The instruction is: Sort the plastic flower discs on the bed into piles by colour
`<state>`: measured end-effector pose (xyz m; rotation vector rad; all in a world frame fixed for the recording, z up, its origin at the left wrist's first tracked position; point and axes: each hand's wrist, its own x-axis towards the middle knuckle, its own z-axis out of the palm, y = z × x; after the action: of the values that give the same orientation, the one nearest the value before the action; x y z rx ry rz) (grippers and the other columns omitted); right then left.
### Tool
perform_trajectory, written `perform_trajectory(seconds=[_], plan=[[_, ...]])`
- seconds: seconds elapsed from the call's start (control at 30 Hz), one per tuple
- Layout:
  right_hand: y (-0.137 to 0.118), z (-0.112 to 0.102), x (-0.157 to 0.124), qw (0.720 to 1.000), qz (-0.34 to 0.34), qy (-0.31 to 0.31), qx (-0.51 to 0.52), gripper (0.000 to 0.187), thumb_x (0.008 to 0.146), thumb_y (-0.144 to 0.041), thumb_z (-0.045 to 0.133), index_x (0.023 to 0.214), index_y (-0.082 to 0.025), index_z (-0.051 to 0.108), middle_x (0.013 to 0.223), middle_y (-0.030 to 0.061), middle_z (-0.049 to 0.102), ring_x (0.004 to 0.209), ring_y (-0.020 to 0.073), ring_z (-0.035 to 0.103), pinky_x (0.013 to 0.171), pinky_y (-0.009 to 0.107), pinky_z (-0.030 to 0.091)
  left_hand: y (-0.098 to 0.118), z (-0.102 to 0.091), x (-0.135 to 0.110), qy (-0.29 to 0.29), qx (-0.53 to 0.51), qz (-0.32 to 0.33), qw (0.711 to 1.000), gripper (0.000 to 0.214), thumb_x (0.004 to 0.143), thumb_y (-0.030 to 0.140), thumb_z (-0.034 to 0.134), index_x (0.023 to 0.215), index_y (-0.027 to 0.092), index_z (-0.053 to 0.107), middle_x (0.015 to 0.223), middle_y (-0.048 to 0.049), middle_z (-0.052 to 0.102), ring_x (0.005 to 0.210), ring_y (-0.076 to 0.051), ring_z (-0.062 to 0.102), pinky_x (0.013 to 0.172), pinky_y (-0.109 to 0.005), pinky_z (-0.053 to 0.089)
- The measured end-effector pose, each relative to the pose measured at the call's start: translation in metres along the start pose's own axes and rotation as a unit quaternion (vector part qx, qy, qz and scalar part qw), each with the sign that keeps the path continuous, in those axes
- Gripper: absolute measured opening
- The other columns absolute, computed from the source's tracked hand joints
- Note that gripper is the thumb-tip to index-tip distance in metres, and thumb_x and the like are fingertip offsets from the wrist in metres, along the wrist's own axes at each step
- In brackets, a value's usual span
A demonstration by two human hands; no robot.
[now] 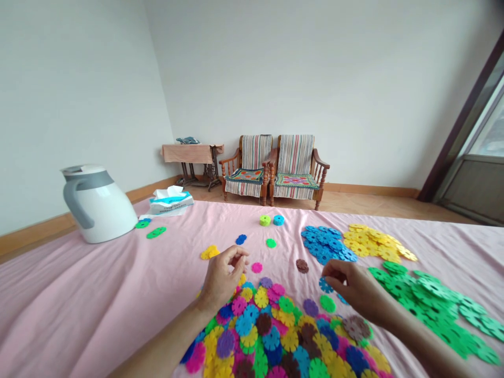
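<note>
My left hand hovers over the left edge of a mixed heap of notched plastic discs, its fingers curled towards the thumb. Whatever it may hold is too small to make out. A pink disc lies just right of its fingertips, and some yellow discs lie behind it. My right hand is closed, with a light blue disc at its fingertips. Beyond it spreads a pile of blue discs. A brown disc sits left of that hand, and a green pile lies to its right.
Yellow discs form a pile at the back right. Two short stacks, lime and blue, stand near the far edge. A white jug and tissue pack stand left on the pink cloth. Two chairs are beyond.
</note>
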<state>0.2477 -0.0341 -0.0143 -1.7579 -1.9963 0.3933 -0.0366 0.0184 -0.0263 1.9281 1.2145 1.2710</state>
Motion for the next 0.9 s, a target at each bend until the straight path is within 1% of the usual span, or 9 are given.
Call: perform_trajectory(seconds=[0.13,0.3,0.4,0.47,0.53,0.57,0.63,0.73,0.9], plan=[[0.027,-0.008,0.003,0.997,0.034,-0.014,-0.074,0.016,0.073,-0.019,0.042,0.064,-0.02,0.055,0.057,-0.001,0.06,0.057,0.0142,0.056,0.053,0.023,0.034,0.002,0.0,-0.001,-0.005,-0.008,-0.008,1.0,0.012,0.078,0.02,0.05,0.083,0.016,0.061,0.068,-0.001,0.066,0.059,-0.014,0.064,0.058,-0.023,0.051],[0.035,-0.008,0.003,0.994,0.047,-0.021,-0.1,0.017,0.073,-0.018,0.042,0.062,-0.019,0.056,0.059,0.002,0.061,0.06,0.0169,0.057,0.056,0.026,0.034,0.002,0.0,-0.001,-0.004,-0.01,-0.006,1.0,0.012,0.078,0.02,0.05,0.082,0.015,0.06,0.068,-0.0012,0.066,0.059,-0.014,0.064,0.058,-0.024,0.052],[0.026,-0.01,0.001,0.994,0.04,-0.02,-0.097,0.017,0.076,-0.02,0.043,0.068,-0.019,0.058,0.067,0.0032,0.064,0.066,0.0174,0.058,0.061,0.027,0.036,0.0,0.0,-0.001,-0.003,-0.012,-0.005,1.0,0.012,0.078,0.02,0.05,0.083,0.016,0.06,0.068,-0.0011,0.066,0.059,-0.014,0.064,0.059,-0.024,0.052],[0.014,-0.014,-0.006,0.996,0.002,-0.07,-0.054,0.015,0.076,-0.021,0.045,0.07,-0.02,0.058,0.071,0.0018,0.064,0.069,0.0159,0.057,0.063,0.025,0.038,0.0,0.001,-0.001,-0.006,-0.013,-0.006,1.0,0.012,0.078,0.02,0.05,0.083,0.016,0.06,0.068,-0.001,0.066,0.058,-0.014,0.064,0.058,-0.024,0.052],[-0.001,-0.018,-0.015,0.988,-0.039,-0.147,0.004,0.011,0.072,-0.021,0.049,0.076,-0.021,0.059,0.078,0.0002,0.063,0.074,0.015,0.057,0.066,0.023,0.04,-0.001,0.001,0.0,-0.008,-0.015,-0.01,1.0,0.012,0.078,0.02,0.05,0.082,0.016,0.06,0.068,-0.001,0.066,0.058,-0.014,0.064,0.057,-0.023,0.052],[-0.007,-0.02,-0.02,0.983,-0.048,-0.178,0.023,0.015,0.069,-0.019,0.051,0.081,-0.022,0.059,0.084,-0.0003,0.063,0.079,0.0151,0.056,0.069,0.023,0.04,-0.001,0.001,0.0,-0.008,-0.015,-0.012,1.0,0.012,0.077,0.02,0.05,0.082,0.016,0.06,0.068,-0.0009,0.066,0.058,-0.014,0.064,0.057,-0.023,0.052],[-0.018,-0.021,-0.029,0.976,-0.044,-0.213,0.031,0.027,0.063,-0.016,0.053,0.088,-0.024,0.058,0.092,-0.0008,0.061,0.085,0.016,0.055,0.074,0.025,0.04,-0.001,0.001,0.0,-0.008,-0.015,-0.013,1.0,0.012,0.077,0.02,0.05,0.083,0.016,0.06,0.068,-0.0009,0.066,0.059,-0.014,0.064,0.057,-0.023,0.052],[-0.024,-0.019,-0.033,0.972,-0.033,-0.231,0.021,0.032,0.059,-0.015,0.053,0.089,-0.024,0.056,0.095,-0.0005,0.058,0.086,0.0168,0.053,0.075,0.027,0.039,0.0,0.001,0.0,-0.009,-0.007,-0.01,1.0,0.012,0.078,0.02,0.05,0.084,0.015,0.06,0.068,-0.0012,0.066,0.06,-0.015,0.064,0.059,-0.024,0.052],[-0.023,-0.014,-0.03,0.973,-0.046,-0.226,0.019,0.026,0.06,-0.015,0.052,0.084,-0.022,0.055,0.091,-0.0004,0.058,0.083,0.0162,0.051,0.073,0.027,0.039,0.001,0.0,0.0,-0.011,0.0,-0.009,1.0,0.012,0.078,0.019,0.049,0.083,0.015,0.06,0.068,-0.0013,0.066,0.058,-0.014,0.064,0.059,-0.024,0.052]])
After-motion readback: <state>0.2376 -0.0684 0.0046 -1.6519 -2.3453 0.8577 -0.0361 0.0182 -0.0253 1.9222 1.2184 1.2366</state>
